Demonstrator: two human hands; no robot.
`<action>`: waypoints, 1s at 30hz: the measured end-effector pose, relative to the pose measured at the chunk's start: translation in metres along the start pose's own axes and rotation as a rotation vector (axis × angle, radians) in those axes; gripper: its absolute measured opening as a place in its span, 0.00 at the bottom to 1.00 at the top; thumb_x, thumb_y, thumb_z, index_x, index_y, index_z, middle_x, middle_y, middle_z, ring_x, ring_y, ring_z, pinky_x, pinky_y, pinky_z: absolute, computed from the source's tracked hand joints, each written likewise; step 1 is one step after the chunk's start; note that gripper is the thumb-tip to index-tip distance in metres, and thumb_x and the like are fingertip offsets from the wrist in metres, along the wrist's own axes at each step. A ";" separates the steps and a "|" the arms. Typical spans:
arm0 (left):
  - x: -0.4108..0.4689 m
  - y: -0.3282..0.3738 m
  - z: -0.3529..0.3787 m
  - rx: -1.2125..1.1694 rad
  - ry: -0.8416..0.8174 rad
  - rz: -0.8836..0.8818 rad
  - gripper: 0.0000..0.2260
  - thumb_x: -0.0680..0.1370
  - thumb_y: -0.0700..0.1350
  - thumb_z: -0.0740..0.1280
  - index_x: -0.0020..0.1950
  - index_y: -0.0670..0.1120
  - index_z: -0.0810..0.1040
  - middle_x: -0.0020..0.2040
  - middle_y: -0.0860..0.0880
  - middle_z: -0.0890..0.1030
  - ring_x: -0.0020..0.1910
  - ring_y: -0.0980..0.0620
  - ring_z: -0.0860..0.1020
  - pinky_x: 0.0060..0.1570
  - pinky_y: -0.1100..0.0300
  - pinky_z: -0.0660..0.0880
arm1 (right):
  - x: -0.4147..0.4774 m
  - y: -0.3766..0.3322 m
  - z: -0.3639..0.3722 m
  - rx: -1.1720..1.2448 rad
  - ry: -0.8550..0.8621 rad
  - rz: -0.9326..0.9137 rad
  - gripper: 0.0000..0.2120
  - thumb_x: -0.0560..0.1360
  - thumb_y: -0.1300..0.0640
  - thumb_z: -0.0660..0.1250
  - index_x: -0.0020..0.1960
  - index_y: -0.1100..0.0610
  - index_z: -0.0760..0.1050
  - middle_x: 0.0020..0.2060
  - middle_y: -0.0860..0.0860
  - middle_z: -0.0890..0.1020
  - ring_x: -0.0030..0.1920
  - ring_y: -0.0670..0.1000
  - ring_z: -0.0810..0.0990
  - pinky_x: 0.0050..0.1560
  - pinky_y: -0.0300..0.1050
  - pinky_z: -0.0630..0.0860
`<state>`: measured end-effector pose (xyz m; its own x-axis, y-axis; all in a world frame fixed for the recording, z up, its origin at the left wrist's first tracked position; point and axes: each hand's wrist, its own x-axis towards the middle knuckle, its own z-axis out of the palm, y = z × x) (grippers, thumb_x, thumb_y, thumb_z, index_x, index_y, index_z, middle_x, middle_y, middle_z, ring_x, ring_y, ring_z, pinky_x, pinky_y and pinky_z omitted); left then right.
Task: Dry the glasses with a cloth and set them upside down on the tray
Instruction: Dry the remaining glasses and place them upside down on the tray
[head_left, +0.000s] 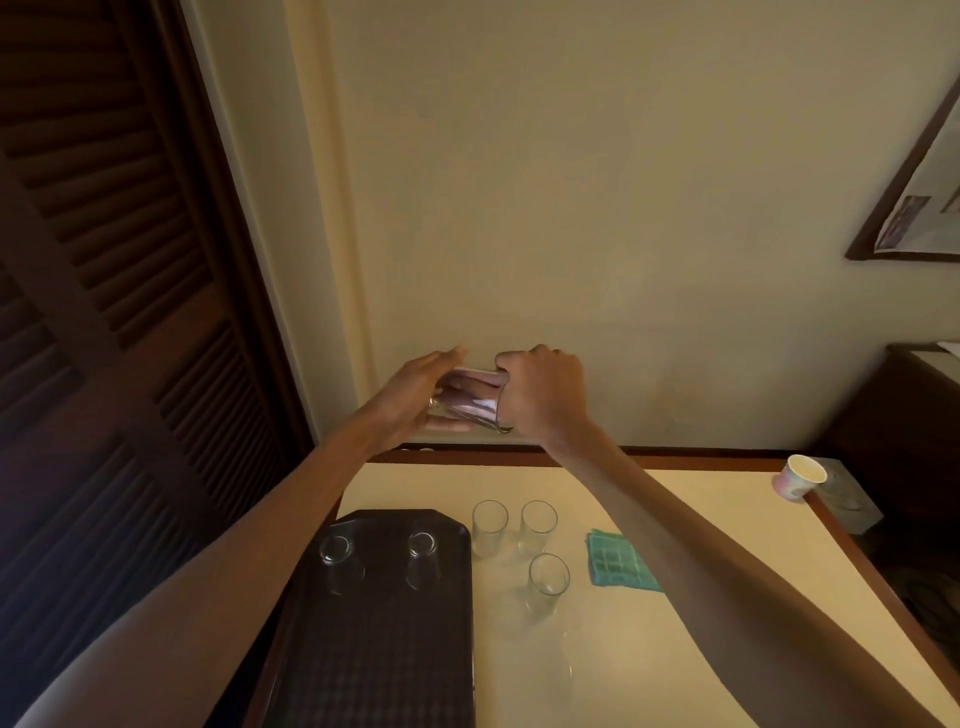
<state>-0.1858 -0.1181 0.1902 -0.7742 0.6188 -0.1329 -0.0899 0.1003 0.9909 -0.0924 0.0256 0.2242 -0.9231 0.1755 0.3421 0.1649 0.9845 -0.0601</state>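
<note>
I hold a clear glass (470, 400) on its side in the air in front of the wall, above the table's far edge. My left hand (415, 389) grips its base end, fingers over the top and thumb below. My right hand (540, 389) curls round its mouth end. Something pinkish shows through the glass; I cannot tell what it is. A folded teal cloth (618, 564) lies on the table. Two glasses (336, 551) (422, 545) stand upside down at the far end of the dark tray (374, 649). Three upright glasses (489, 527) (538, 525) (548, 582) stand right of it.
The cream table (675, 649) has a brown wooden rim. A paper cup (800, 475) and a grey box (852, 506) sit at its far right corner. A dark louvred door (104, 312) fills the left, and a framed picture (914, 197) hangs on the right.
</note>
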 end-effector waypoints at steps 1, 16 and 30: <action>-0.001 0.001 0.002 -0.007 0.013 -0.029 0.20 0.85 0.56 0.62 0.63 0.39 0.78 0.54 0.41 0.83 0.52 0.45 0.85 0.45 0.52 0.84 | 0.001 0.000 -0.003 -0.039 0.005 -0.032 0.18 0.65 0.48 0.51 0.42 0.54 0.77 0.33 0.52 0.72 0.36 0.58 0.72 0.35 0.43 0.60; 0.004 -0.012 -0.001 0.199 0.236 0.476 0.08 0.84 0.47 0.65 0.51 0.44 0.81 0.42 0.49 0.82 0.43 0.50 0.82 0.41 0.56 0.80 | 0.005 0.007 0.039 0.781 -0.215 0.228 0.22 0.78 0.42 0.66 0.44 0.62 0.82 0.26 0.52 0.77 0.24 0.48 0.75 0.24 0.42 0.73; -0.001 0.005 -0.001 0.056 0.316 0.288 0.14 0.84 0.52 0.66 0.47 0.42 0.78 0.39 0.47 0.80 0.42 0.46 0.81 0.44 0.42 0.83 | 0.013 -0.005 0.049 1.229 -0.527 0.527 0.22 0.78 0.39 0.66 0.45 0.59 0.78 0.28 0.51 0.78 0.22 0.46 0.70 0.21 0.36 0.67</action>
<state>-0.1864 -0.1188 0.1951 -0.9174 0.3593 0.1710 0.1854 0.0059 0.9826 -0.1219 0.0233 0.1832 -0.9135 0.2256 -0.3386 0.3734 0.1345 -0.9179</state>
